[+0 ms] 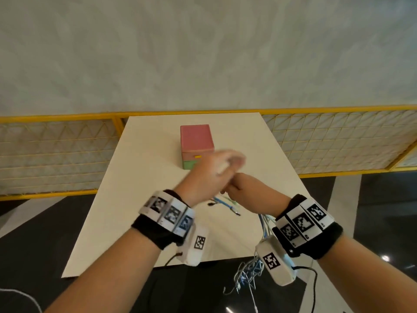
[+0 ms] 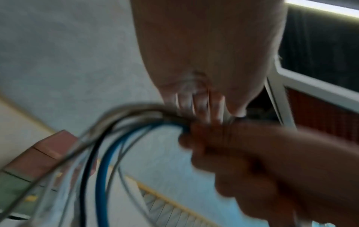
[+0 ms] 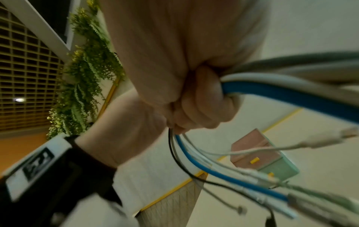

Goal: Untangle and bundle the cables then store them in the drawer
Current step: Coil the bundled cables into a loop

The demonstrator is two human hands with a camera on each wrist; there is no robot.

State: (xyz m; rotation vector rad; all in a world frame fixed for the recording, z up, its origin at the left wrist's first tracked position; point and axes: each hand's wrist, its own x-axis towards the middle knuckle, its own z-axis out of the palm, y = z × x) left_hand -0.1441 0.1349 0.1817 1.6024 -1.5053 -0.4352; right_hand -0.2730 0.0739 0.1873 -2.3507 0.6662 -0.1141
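Observation:
A bundle of blue, white, grey and black cables [image 3: 291, 99] runs through my right hand [image 1: 241, 188], which grips it in a fist above the white table [image 1: 146, 199]. My left hand [image 1: 216, 170] is blurred just above that fist. In the left wrist view its fingers [image 2: 196, 99] hold thin white cable strands right at the bundle [image 2: 101, 153]. Loose plug ends [image 1: 228, 205] dangle under both hands. The pink and green drawer box [image 1: 196, 138] stands on the table behind the hands, its drawers closed.
More cable loops [image 1: 246, 274] hang past the table's front edge over the dark floor. A yellow mesh fence [image 1: 56, 154] runs behind the table on both sides. Hanging green plants [image 3: 85, 76] show in the right wrist view.

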